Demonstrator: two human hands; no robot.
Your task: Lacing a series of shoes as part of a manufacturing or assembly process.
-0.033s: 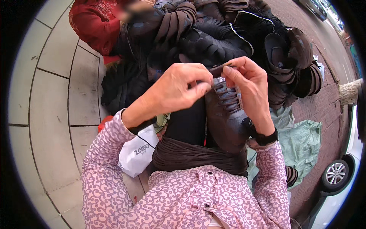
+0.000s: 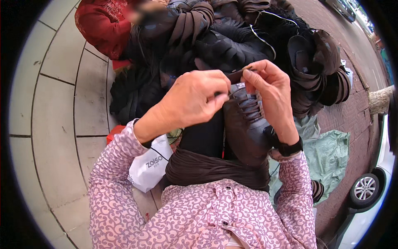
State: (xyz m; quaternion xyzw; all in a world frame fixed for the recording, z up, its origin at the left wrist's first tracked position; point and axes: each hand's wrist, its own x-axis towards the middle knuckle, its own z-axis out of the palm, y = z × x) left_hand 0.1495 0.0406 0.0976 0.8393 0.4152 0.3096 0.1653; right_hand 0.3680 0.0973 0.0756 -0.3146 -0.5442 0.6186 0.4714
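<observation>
Over my lap lies a dark shoe upper (image 2: pixel 259 123) with a grey mesh toe toward me and dark laces (image 2: pixel 249 108) crossing its front. My right hand (image 2: pixel 273 93) is closed in a pinch on the upper's dark top edge (image 2: pixel 236 77), thumb against the fingertips. To its left, my left hand (image 2: pixel 192 97) is also closed, thumb and curled fingers together beside the same edge. What that hand pinches is hidden by its own fingers. Near the tongue top a small pale label shows.
A large heap of dark shoe uppers (image 2: pixel 232 45) lies ahead. At the far left of it sits another person in a red garment (image 2: pixel 101 31). A white bag (image 2: pixel 151 170) is by my left side, green plastic sheeting (image 2: pixel 327 162) at my right. A white car's wheel (image 2: pixel 365 189) stands far right.
My left hand has shifted very slightly left and down. My right hand keeps its pinch, and the shoe upper stays on my lap.
</observation>
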